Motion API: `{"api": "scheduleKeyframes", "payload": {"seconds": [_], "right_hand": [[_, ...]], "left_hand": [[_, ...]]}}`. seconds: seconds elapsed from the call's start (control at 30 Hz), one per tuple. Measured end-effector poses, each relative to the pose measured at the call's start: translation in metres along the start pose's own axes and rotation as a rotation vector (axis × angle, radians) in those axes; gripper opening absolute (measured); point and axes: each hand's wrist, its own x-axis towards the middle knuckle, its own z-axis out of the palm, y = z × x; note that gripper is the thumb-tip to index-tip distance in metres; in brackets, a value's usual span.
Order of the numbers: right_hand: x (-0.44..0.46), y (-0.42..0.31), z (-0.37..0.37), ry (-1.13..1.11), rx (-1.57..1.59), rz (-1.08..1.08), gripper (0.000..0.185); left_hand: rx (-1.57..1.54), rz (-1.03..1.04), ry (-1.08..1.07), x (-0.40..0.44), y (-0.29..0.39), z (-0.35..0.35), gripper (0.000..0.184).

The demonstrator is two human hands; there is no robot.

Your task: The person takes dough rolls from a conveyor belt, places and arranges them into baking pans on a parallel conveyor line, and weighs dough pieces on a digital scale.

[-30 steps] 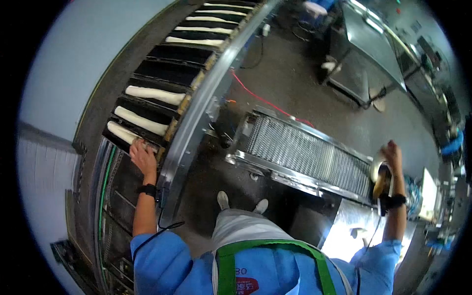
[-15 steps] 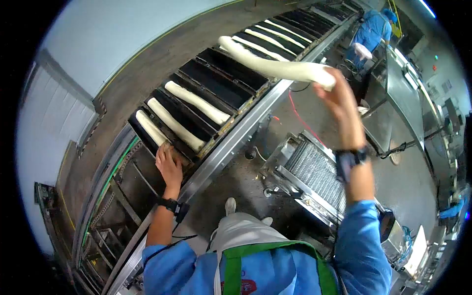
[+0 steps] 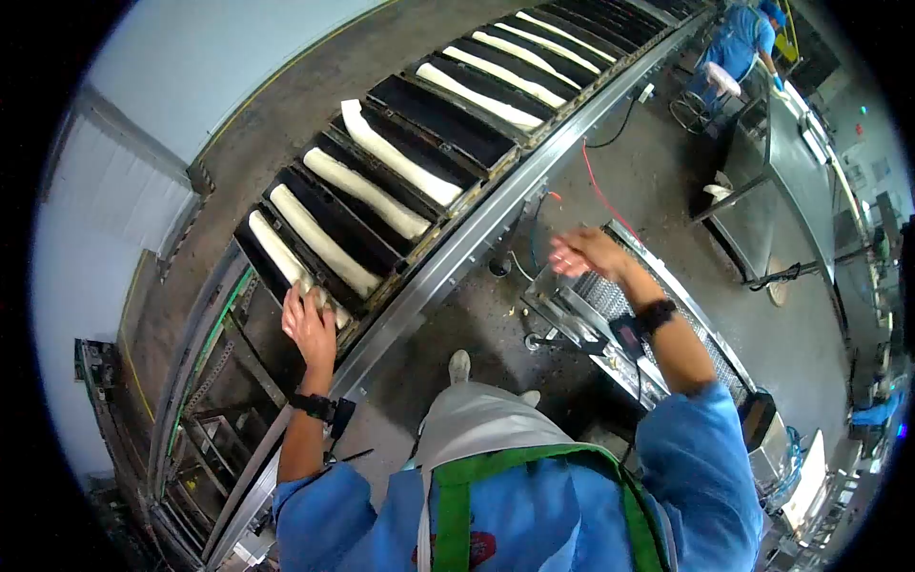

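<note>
My left hand (image 3: 311,322) rests with spread fingers on the near end of a long pale dough strip (image 3: 275,246) in the nearest black pan. Empty and open, my right hand (image 3: 593,254) hangs above the small mesh conveyor (image 3: 610,300). A second dough strip (image 3: 324,243) and a third dough strip (image 3: 367,194) lie in the neighbouring pans. Farther along, another dough strip (image 3: 396,157) stretches across its pan, its far end bent over the pan's rim. The pan (image 3: 443,122) just beyond it holds no dough.
A metal conveyor rail (image 3: 477,234) runs along the row of pans. More dough strips (image 3: 481,95) lie in pans farther up the line. A steel table (image 3: 796,181) stands at right, and a person in blue (image 3: 734,52) bends near it. A red hose (image 3: 600,186) crosses the floor.
The dough strip that my right hand held in the air now lies in a pan. My right hand has let go and moved down and left. My left hand stays on the nearest strip.
</note>
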Motion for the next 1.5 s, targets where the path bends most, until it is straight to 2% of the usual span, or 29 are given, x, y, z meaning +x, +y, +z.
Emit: {"api": "scheduleKeyframes", "payload": {"seconds": [0.17, 0.23, 0.27, 0.3, 0.33, 0.37, 0.43, 0.57, 0.63, 0.67, 0.7, 0.77, 0.8, 0.83, 0.93, 0.97, 1.0, 1.03, 1.07, 1.1, 1.13, 1.23, 1.27, 1.3, 1.33, 1.37, 1.43, 1.5], "right_hand": [[-0.083, 0.059, -0.089, 0.282, 0.067, -0.015, 0.024], [-0.107, 0.095, -0.132, 0.354, 0.202, -0.001, 0.022], [-0.123, 0.102, -0.143, 0.363, 0.124, -0.067, 0.022], [-0.138, 0.102, -0.148, 0.370, 0.047, -0.132, 0.022], [-0.150, 0.096, -0.151, 0.446, 0.111, -0.038, 0.022], [-0.160, 0.092, -0.154, 0.524, 0.176, 0.058, 0.023], [-0.177, 0.105, -0.173, 0.566, 0.194, 0.047, 0.024], [-0.210, 0.115, -0.199, 0.576, 0.231, 0.061, 0.027], [-0.218, 0.123, -0.215, 0.594, 0.240, 0.071, 0.028], [-0.218, 0.123, -0.224, 0.620, 0.249, 0.074, 0.029], [-0.218, 0.120, -0.230, 0.613, 0.245, 0.075, 0.029], [-0.215, 0.116, -0.240, 0.628, 0.241, 0.049, 0.031], [-0.211, 0.117, -0.251, 0.584, 0.231, 0.027, 0.033], [-0.207, 0.117, -0.260, 0.582, 0.232, 0.033, 0.033], [-0.202, 0.124, -0.283, 0.560, 0.274, -0.040, 0.034], [-0.200, 0.099, -0.268, 0.638, 0.218, -0.013, 0.033], [-0.204, 0.113, -0.288, 0.718, 0.120, 0.032, 0.030], [-0.206, 0.125, -0.301, 0.867, 0.238, 0.006, 0.025], [-0.218, 0.105, -0.302, 0.706, 0.135, 0.062, 0.024], [-0.218, 0.127, -0.304, 0.702, 0.199, -0.060, 0.021], [-0.228, 0.140, -0.325, 0.579, 0.142, 0.022, 0.021], [-0.241, 0.138, -0.336, 0.803, -0.023, 0.338, 0.020], [-0.251, 0.173, -0.361, 0.749, 0.265, 0.152, 0.022], [-0.252, 0.172, -0.367, 0.895, -0.042, 0.248, 0.021], [-0.263, 0.176, -0.343, 1.019, -0.352, 0.348, 0.020], [-0.268, 0.201, -0.347, 1.181, -0.924, 0.265, 0.024], [-0.277, 0.186, -0.335, 1.374, -1.011, 0.469, 0.030], [-0.287, 0.184, -0.351, 1.234, -1.048, 0.762, 0.032]], "left_hand": [[-0.169, 0.167, -0.011, 0.080, 0.073, 0.010, 0.032], [-0.113, 0.308, -0.050, 0.126, 0.100, 0.044, 0.025], [-0.066, 0.299, -0.057, 0.149, 0.116, 0.062, 0.022], [0.078, 0.294, -0.205, 0.173, 0.125, 0.078, 0.024], [0.213, 0.309, -0.205, 0.192, 0.125, 0.104, 0.022], [0.217, 0.300, -0.205, 0.208, 0.128, 0.115, 0.022], [0.290, 0.091, -0.558, 0.229, 0.138, 0.128, 0.019], [0.207, -0.084, -0.532, 0.238, 0.151, 0.151, 0.018], [0.121, 0.238, -0.595, 0.248, 0.136, 0.180, 0.019], [0.234, 0.452, -0.626, 0.256, 0.115, 0.216, 0.018], [0.236, 0.445, -0.628, 0.256, 0.118, 0.205, 0.018], [-0.060, -0.071, -0.556, 0.254, 0.127, 0.172, 0.018], [-0.166, -0.515, -0.284, 0.257, 0.134, 0.182, 0.019], [-0.083, -0.464, -0.320, 0.261, 0.131, 0.187, 0.020], [0.099, 0.014, -0.645, 0.262, 0.116, 0.183, 0.022], [0.115, 0.129, -0.711, 0.261, 0.109, 0.180, 0.022], [0.121, 0.209, -0.767, 0.259, 0.108, 0.170, 0.023], [0.007, 0.192, -0.722, 0.256, 0.097, 0.181, 0.027], [0.097, 0.431, -0.693, 0.260, 0.103, 0.191, 0.031], [0.070, 0.419, -0.680, 0.256, 0.092, 0.183, 0.035], [0.006, 0.392, -0.636, 0.262, 0.094, 0.184, 0.035], [-0.274, 0.132, -0.552, 0.262, 0.118, 0.178, 0.037], [-0.356, 0.049, -0.543, 0.257, 0.133, 0.174, 0.037], [-0.428, -0.050, -0.527, 0.248, 0.141, 0.165, 0.038], [-0.500, -0.131, -0.525, 0.236, 0.144, 0.149, 0.038], [-0.556, -0.219, -0.510, 0.224, 0.145, 0.139, 0.039], [-0.642, -0.391, -0.496, 0.202, 0.146, 0.116, 0.040], [-0.685, -0.545, -0.534, 0.188, 0.145, 0.100, 0.041]]}}
